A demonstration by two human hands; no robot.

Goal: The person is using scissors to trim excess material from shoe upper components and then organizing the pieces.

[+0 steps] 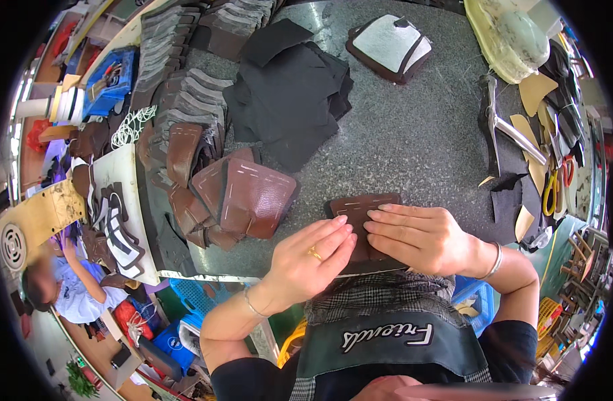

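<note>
A dark brown leather piece [363, 200] with pale dashed marks along its far edge lies at the near edge of the dark stone tabletop. My left hand [312, 254] rests on its left side, fingers stretched out and held together, a ring on one finger. Across its right side my right hand [423, 237] lies flat, fingers straight. The fingertips of both hands nearly meet over the middle. Between the wrists, part of the piece is covered. Nearest on the left is a pile of brown leather pieces [256, 194] with similar dashed marks.
Black sheet pieces [289, 97] are heaped farther back. Rows of stacked cut pieces [166, 53] fill the far left. White-topped brown pieces [390, 47] lie at the back. A hammer [517, 137] and yellow-handled scissors [550, 192] are on the right. A person [79, 287] sits at left.
</note>
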